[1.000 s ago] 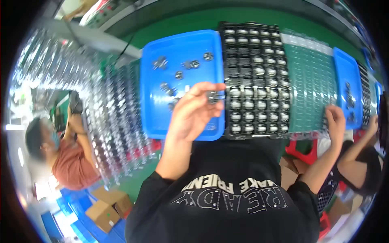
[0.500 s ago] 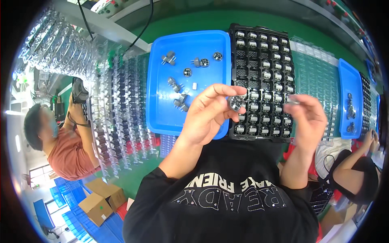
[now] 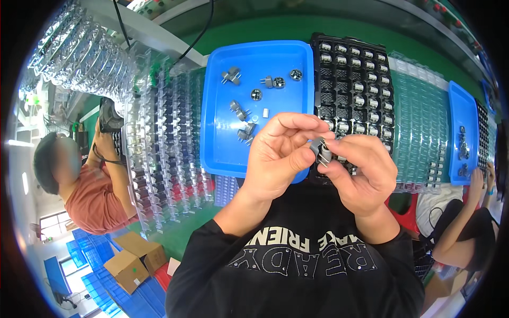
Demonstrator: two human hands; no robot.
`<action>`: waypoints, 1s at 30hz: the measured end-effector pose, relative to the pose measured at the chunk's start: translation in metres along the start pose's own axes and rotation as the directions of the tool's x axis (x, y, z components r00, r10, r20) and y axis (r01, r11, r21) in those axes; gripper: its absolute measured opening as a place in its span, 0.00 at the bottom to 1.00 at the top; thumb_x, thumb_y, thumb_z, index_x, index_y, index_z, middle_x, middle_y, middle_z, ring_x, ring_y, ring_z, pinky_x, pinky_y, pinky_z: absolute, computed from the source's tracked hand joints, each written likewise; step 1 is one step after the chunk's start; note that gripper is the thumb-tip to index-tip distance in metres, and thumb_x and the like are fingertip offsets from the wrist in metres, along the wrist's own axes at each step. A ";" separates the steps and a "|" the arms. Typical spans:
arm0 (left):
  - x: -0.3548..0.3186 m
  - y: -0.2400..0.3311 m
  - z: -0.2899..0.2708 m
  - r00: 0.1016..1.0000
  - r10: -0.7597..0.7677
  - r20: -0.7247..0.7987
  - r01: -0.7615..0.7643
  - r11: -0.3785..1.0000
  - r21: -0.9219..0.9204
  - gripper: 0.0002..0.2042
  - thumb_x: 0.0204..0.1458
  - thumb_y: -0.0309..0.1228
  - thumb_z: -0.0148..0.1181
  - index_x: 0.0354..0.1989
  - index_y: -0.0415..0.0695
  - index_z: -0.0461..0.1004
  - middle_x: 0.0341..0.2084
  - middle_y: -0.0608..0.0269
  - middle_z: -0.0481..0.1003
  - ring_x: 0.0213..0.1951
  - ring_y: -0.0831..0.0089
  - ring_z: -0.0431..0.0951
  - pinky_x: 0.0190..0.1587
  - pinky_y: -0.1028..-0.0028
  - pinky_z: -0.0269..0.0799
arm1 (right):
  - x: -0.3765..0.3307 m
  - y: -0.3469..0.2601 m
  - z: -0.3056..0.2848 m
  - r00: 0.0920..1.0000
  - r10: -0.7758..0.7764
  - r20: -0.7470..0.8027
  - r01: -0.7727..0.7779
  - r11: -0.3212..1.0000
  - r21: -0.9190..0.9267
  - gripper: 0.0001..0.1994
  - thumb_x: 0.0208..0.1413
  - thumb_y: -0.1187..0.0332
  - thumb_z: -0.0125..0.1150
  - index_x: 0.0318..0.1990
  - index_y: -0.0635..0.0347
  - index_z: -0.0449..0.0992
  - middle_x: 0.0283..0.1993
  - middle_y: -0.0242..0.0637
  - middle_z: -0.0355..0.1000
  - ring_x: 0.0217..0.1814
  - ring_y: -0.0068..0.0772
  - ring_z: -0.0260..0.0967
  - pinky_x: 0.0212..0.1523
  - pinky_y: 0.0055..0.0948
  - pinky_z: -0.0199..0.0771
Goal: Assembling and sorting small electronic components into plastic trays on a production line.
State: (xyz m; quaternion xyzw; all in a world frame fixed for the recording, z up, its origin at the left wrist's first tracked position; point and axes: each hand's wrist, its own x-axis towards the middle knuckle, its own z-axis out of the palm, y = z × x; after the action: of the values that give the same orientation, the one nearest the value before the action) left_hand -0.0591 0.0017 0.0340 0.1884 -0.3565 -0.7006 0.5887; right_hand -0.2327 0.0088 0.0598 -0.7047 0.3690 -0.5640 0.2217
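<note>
In front of my chest, both hands meet at a small grey two-pin plug part (image 3: 322, 152). My left hand (image 3: 281, 151) pinches it between thumb and fingers from the left. From the other side, the thumb and index finger of my right hand (image 3: 366, 169) close on the same part, by its metal pins. Fingers hide some of it. Behind my left hand stands a blue plastic tray (image 3: 220, 151) with several grey two-pin plug parts (image 3: 231, 75) and small round circuit boards (image 3: 296, 74) inside. A black compartment tray (image 3: 326, 85) holding rows of small silver-white cylindrical parts lies behind my right hand.
Stacked clear plastic blister trays (image 3: 164, 132) stand at the left, and more clear trays (image 3: 416, 116) lie right of the black one. Further right is another blue tray (image 3: 456, 116). One co-worker (image 3: 90, 196) sits at the left, another (image 3: 466, 233) at the right. Cardboard boxes (image 3: 127, 265) sit lower left.
My right hand has come left from over the black tray to meet the left hand. Its fingers now touch the held part, which has turned so its pins show. The view has shifted slightly.
</note>
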 end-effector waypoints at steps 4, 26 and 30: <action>0.000 0.000 0.001 1.000 0.010 -0.017 -0.009 1.000 0.019 0.21 0.54 0.28 0.71 0.54 0.40 0.70 0.52 0.52 0.73 0.54 0.60 0.78 0.57 0.62 0.76 | -0.001 0.001 0.001 1.000 -0.025 -0.005 0.025 1.000 -0.007 0.17 0.43 0.75 0.79 0.43 0.65 0.84 0.38 0.40 0.79 0.36 0.33 0.77 0.36 0.27 0.79; 0.004 -0.022 -0.003 0.982 0.191 0.000 -0.181 0.931 0.318 0.20 0.52 0.20 0.71 0.52 0.38 0.71 0.51 0.55 0.70 0.55 0.62 0.75 0.58 0.63 0.74 | -0.013 0.020 0.000 0.962 0.268 0.058 -0.271 0.960 0.069 0.06 0.52 0.81 0.68 0.35 0.68 0.76 0.35 0.38 0.74 0.37 0.27 0.71 0.38 0.24 0.71; 0.039 0.006 -0.024 0.992 0.088 0.092 -0.114 0.294 0.949 0.21 0.49 0.23 0.70 0.54 0.41 0.76 0.52 0.53 0.76 0.57 0.58 0.75 0.61 0.62 0.72 | 0.010 0.057 -0.022 0.932 0.357 0.063 -0.337 0.917 -0.213 0.03 0.56 0.78 0.65 0.36 0.66 0.77 0.31 0.35 0.73 0.31 0.27 0.72 0.36 0.26 0.73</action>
State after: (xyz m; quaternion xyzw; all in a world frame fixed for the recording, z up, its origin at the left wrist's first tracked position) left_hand -0.0472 -0.0425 0.0281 0.4691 -0.7191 -0.3180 0.4022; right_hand -0.2684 -0.0327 0.0303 -0.6742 0.5308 -0.4399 0.2651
